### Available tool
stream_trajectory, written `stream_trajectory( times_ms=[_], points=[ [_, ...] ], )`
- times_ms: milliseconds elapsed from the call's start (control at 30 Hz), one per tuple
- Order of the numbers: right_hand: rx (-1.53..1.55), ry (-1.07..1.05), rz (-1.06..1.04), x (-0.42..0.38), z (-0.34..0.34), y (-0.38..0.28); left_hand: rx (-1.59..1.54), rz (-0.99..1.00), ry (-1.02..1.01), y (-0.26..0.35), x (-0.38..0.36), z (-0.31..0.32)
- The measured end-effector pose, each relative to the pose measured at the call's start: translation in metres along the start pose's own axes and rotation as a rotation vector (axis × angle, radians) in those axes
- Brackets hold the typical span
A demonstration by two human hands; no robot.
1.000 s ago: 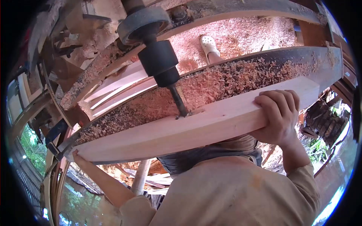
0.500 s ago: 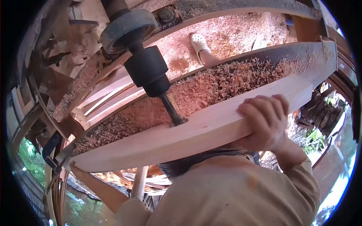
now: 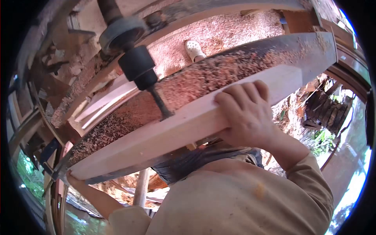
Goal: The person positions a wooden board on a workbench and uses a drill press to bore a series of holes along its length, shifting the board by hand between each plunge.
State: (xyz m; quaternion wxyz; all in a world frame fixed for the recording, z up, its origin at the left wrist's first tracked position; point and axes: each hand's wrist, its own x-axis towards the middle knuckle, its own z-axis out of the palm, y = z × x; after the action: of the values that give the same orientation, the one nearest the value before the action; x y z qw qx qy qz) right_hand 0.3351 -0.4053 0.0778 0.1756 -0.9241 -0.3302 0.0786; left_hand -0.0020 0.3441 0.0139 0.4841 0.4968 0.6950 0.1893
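A long pale wooden beam (image 3: 180, 125) lies along a shavings-covered steel machine table (image 3: 317, 49). My right hand (image 3: 246, 109) grips it right of the middle, fingers over the top face and palm against the near side. At the beam's far left end is my left hand (image 3: 74, 178), its fingers mostly hidden behind the wood. From above, a black chuck (image 3: 137, 66) holds a slim drill bit (image 3: 159, 103), whose tip meets the beam's far edge.
Reddish wood shavings (image 3: 196, 86) cover the table behind the beam. A curved metal rail (image 3: 219, 9) runs beyond it. A foot in a white clog (image 3: 194, 49) stands on the shavings-strewn floor. Stacked wood pieces (image 3: 329, 107) lie at right, and a wooden pole (image 3: 141, 187) stands below.
The beam and my right hand have moved left in view. The bit's tip now sits at the beam's far edge, and more of the table's near edge shows beneath. The whole view has shifted slightly.
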Motion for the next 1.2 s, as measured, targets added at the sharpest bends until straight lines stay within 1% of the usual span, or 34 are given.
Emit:
stream_trajectory(
  times_ms=[33, 100, 133, 167, 200, 233, 367, 400, 433, 467, 533, 567, 600, 667, 700, 733, 767, 800, 833, 867, 900, 933, 967, 1000, 1033, 1067, 1100, 1133, 1167, 1200],
  points=[
    [0.006, 0.036, 0.013, 0.0, 0.001, 0.001, -0.043, -0.039, -0.053, 0.002, 0.005, 0.0],
    [0.007, 0.058, -0.016, -0.003, 0.002, 0.002, -0.05, 0.12, -0.03, -0.01, 0.016, 0.001],
    [0.014, 0.097, -0.001, -0.009, 0.001, 0.003, -0.051, 0.169, -0.056, -0.015, 0.006, 0.002],
    [0.05, 0.077, -0.001, -0.016, -0.001, 0.005, -0.059, 0.215, -0.082, -0.026, -0.01, 0.002],
    [0.083, 0.052, -0.008, -0.023, -0.003, 0.006, -0.024, 0.168, -0.081, -0.031, -0.019, 0.0],
    [0.051, -0.006, 0.016, -0.034, -0.005, 0.006, 0.005, 0.116, -0.08, -0.034, -0.029, 0.0],
    [0.116, 0.072, 0.016, -0.081, 0.002, 0.026, -0.016, 0.123, -0.057, -0.06, -0.088, 0.014],
    [0.105, 0.074, 0.011, -0.094, 0.005, 0.036, -0.144, 0.135, -0.002, -0.069, -0.107, 0.019],
    [0.002, 0.202, -0.016, -0.106, 0.009, 0.049, -0.272, 0.141, 0.056, -0.079, -0.127, 0.025],
    [-0.102, 0.326, -0.045, -0.116, 0.013, 0.063, -0.281, 0.126, 0.055, -0.091, -0.139, 0.026],
    [-0.18, 0.411, 0.053, -0.135, 0.016, 0.091, -0.465, 0.122, 0.002, -0.118, -0.166, 0.03],
    [-0.204, 0.385, 0.154, -0.137, 0.008, 0.094, -0.59, 0.194, -0.063, -0.131, -0.195, 0.042],
    [-0.255, 0.321, 0.2, -0.142, 0.004, 0.1, -0.598, 0.175, -0.066, -0.133, -0.22, 0.049],
    [-0.179, 0.059, 0.395, -0.145, -0.009, 0.09, -0.504, 0.329, -0.08, -0.131, -0.256, 0.058],
    [-0.146, 0.021, 0.387, -0.149, -0.004, 0.086, -0.504, 0.283, -0.096, -0.134, -0.258, 0.059],
    [-0.111, -0.014, 0.377, -0.15, 0.002, 0.079, -0.522, 0.279, -0.101, -0.14, -0.26, 0.062],
    [-0.095, -0.1, 0.38, -0.149, 0.01, 0.066, -0.548, 0.236, -0.082, -0.146, -0.263, 0.068],
    [-0.148, 0.013, 0.225, -0.154, 0.042, 0.059, -0.571, 0.196, -0.065, -0.15, -0.264, 0.072],
    [-0.033, -0.035, 0.233, -0.142, 0.042, 0.016, -0.579, 0.201, -0.075, -0.151, -0.264, 0.075],
    [0.207, -0.119, 0.068, -0.134, 0.049, -0.01, -0.605, 0.199, -0.092, -0.154, -0.265, 0.075],
    [0.436, -0.153, -0.136, -0.141, 0.045, -0.032, -0.626, 0.198, -0.105, -0.156, -0.267, 0.072],
    [0.542, -0.128, -0.424, -0.145, 0.054, -0.051, -0.631, 0.204, -0.098, -0.159, -0.269, 0.071],
    [0.654, -0.225, -0.741, -0.144, 0.059, -0.061, -0.632, 0.243, -0.143, -0.162, -0.269, 0.071],
    [0.659, -0.226, -0.758, -0.145, 0.059, -0.061, -0.633, 0.283, -0.184, -0.162, -0.271, 0.071],
    [0.605, -0.067, -0.577, -0.149, 0.057, -0.054, -0.628, 0.219, -0.15, -0.156, -0.279, 0.075],
    [0.554, 0.082, -0.399, -0.151, 0.056, -0.048, -0.647, 0.234, -0.188, -0.166, -0.269, 0.069],
    [0.524, 0.173, -0.223, -0.141, 0.04, -0.042, -0.636, 0.215, -0.183, -0.167, -0.275, 0.066],
    [0.406, 0.195, -0.106, -0.14, 0.034, -0.027, -0.63, 0.197, -0.178, -0.169, -0.284, 0.067],
    [0.285, 0.251, -0.059, -0.139, 0.033, -0.017, -0.646, 0.203, -0.145, -0.172, -0.293, 0.066],
    [0.116, 0.148, -0.045, -0.135, 0.019, -0.01, -0.591, 0.16, -0.168, -0.175, -0.304, 0.067]
  ],
)
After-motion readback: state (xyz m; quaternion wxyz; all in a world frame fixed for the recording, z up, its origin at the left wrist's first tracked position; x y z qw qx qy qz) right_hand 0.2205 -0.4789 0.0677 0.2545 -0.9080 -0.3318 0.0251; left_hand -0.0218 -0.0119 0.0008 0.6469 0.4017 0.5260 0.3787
